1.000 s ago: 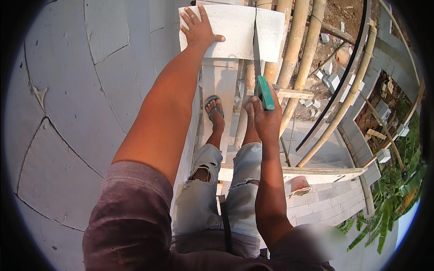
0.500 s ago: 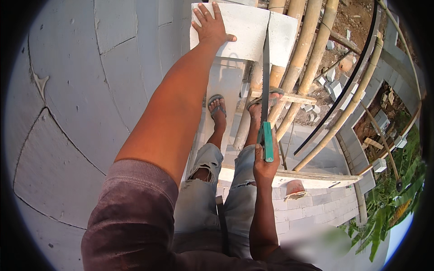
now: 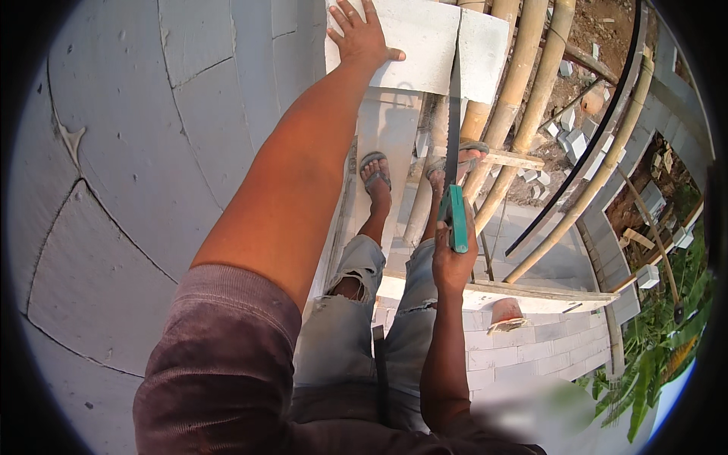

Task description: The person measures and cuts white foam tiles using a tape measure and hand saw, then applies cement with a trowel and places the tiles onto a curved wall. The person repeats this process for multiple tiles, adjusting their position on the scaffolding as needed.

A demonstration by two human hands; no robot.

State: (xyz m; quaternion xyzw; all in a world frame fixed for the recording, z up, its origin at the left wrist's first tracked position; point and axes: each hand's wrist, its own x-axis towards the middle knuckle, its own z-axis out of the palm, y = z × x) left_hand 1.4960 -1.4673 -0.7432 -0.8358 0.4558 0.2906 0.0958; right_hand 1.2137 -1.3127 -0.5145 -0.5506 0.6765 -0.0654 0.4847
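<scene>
A white lightweight concrete block [image 3: 425, 53] lies across the far ends of a plank and bamboo poles. Pressed flat on its left part, my left hand [image 3: 362, 39] has its fingers spread. My right hand [image 3: 453, 254] is wrapped round the green handle of a hand saw [image 3: 454, 144]. The saw's dark, toothed blade runs away from me into a cut near the block's right end. To the right of that cut, the smaller end piece [image 3: 485, 57] still lines up with the rest; whether they are joined below cannot be made out.
A grey block wall [image 3: 114, 189] rises close on my left. My sandalled feet stand on a narrow plank [image 3: 383, 133] and beside bamboo poles [image 3: 523, 114]. Below right are block rubble [image 3: 572, 144], a reddish bucket [image 3: 506, 312] and green plants [image 3: 652, 371].
The saw has been pushed away from me, its handle now nearer the block and more of the blade past the cut. My left hand stays on the block; the whole view has shifted slightly.
</scene>
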